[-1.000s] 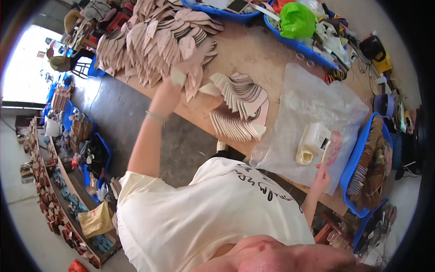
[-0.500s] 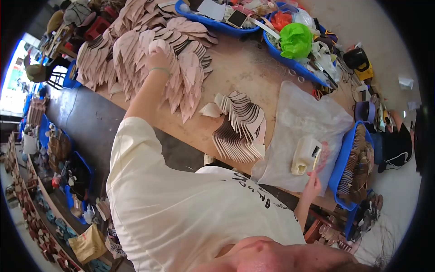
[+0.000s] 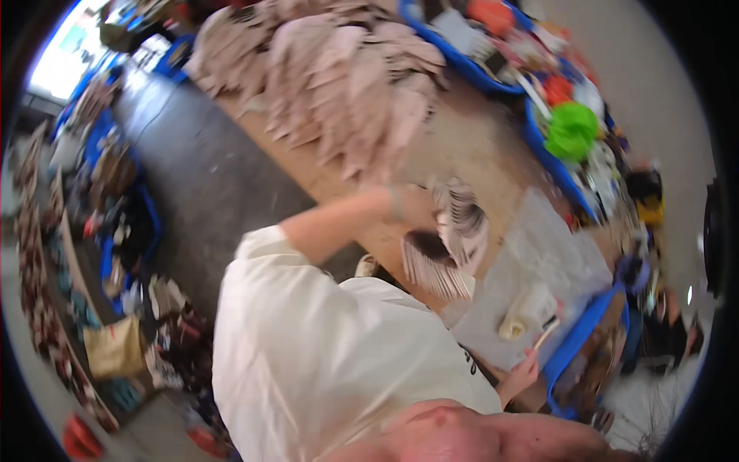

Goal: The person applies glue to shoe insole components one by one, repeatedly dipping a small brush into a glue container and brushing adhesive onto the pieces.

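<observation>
My left hand is smeared by motion at the near side of a fanned stack of pale shoe-shaped pieces. Its fingers do not show clearly, nor whether anything is in them. Beyond it, a large heap of overlapping pinkish pieces covers the far left of the table. On the right, my right hand is closed around a thin, pale-handled brush. A white plastic jug lies on its side just left of the brush, on a clear plastic sheet.
Blue bins filled with bags and scraps line the table's far right edge, a green bag among them. Another blue bin stands right of my right hand. Racks of footwear run along the left, across the dark floor.
My left hand has swung from the large heap back to the small fanned stack. The whole view has shifted and blurred. My right hand still holds the brush beside the jug.
</observation>
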Demonstrator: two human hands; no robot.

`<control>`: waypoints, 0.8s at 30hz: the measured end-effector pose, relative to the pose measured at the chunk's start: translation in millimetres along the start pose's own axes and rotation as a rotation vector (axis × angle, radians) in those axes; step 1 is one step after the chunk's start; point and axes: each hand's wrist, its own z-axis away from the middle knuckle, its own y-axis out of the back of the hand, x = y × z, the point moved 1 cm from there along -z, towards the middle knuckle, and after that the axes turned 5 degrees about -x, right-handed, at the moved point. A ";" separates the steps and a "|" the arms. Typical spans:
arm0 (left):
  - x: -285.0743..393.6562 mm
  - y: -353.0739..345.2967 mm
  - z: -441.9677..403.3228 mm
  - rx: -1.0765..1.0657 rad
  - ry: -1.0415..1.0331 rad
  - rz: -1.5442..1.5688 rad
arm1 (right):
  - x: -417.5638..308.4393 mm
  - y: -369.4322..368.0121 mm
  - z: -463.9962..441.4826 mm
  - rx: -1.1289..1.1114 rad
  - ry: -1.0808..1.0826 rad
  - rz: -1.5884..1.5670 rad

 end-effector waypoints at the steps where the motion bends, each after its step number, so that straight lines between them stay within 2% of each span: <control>1: 29.9 -10.6 -2.5 -0.087 0.062 0.136 | -10.9 -5.6 -0.6 -0.051 -0.005 0.002; 2: 32.1 -38.0 -27.4 -0.064 -0.049 0.067 | -22.6 -6.4 3.3 -0.081 -0.015 0.003; 4: 59.8 -50.3 -41.9 0.080 -0.033 0.190 | -39.8 -10.3 7.6 -0.093 0.026 -0.012; 7: 88.5 -81.5 -94.9 0.490 0.175 0.022 | -61.0 -21.3 3.2 -0.114 0.131 -0.034; 11: 121.5 -64.8 -101.7 0.391 0.378 -0.031 | -62.8 -16.3 -16.8 -0.204 0.172 -0.026; 14: 140.4 -63.0 -124.2 0.477 0.271 -0.151 | -48.3 -5.2 -31.8 -0.244 0.158 -0.033; 15: 135.8 -88.0 -164.8 0.701 0.236 -0.115 | -41.7 -1.3 -35.9 -0.250 0.139 -0.041; 18: 148.4 -115.5 -208.4 0.468 0.351 -0.118 | -21.1 13.5 -43.9 -0.248 0.180 -0.063; 21: 164.6 -133.7 -219.2 0.124 0.647 -0.524 | 12.2 30.8 -60.0 -0.268 0.161 -0.069; 23: 153.6 -144.5 -263.1 -0.333 0.591 -0.647 | 37.1 40.8 -69.7 -0.290 0.109 -0.121; 24: 149.5 -142.6 -271.8 -0.268 0.625 -0.691 | 49.6 45.7 -73.5 -0.302 0.080 -0.146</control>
